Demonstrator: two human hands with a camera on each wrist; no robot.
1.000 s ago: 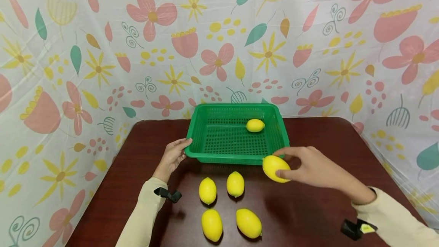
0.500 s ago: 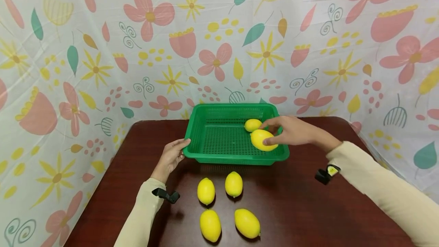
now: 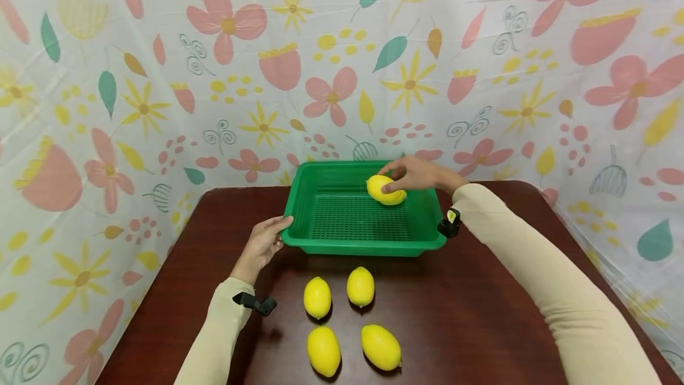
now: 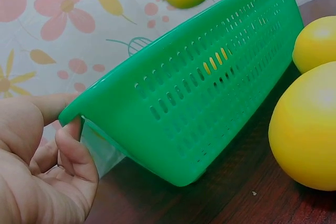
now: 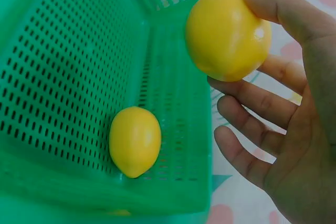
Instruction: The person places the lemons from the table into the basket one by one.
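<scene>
My right hand (image 3: 414,173) pinches a lemon (image 3: 378,186) between thumb and fingers, above the back right part of a green plastic basket (image 3: 363,246). In the right wrist view the held lemon (image 5: 227,35) is up near the basket's rim, apart from a second lemon (image 5: 135,141) lying on the basket's floor. In the head view that second lemon (image 3: 394,198) is partly covered by the held one. My left hand (image 3: 262,243) grips the basket's front left rim, thumb on top and fingers curled under, as the left wrist view shows.
Several lemons lie on the dark wooden table (image 3: 459,314) in front of the basket, among them a front right lemon (image 3: 381,347) and a back left lemon (image 3: 317,297). A flower-printed cloth (image 3: 331,46) hangs close behind the basket.
My right hand has carried its lemon from in front of the basket's right corner, over the rim, to the back of the basket. The left hand keeps its hold on the rim.
</scene>
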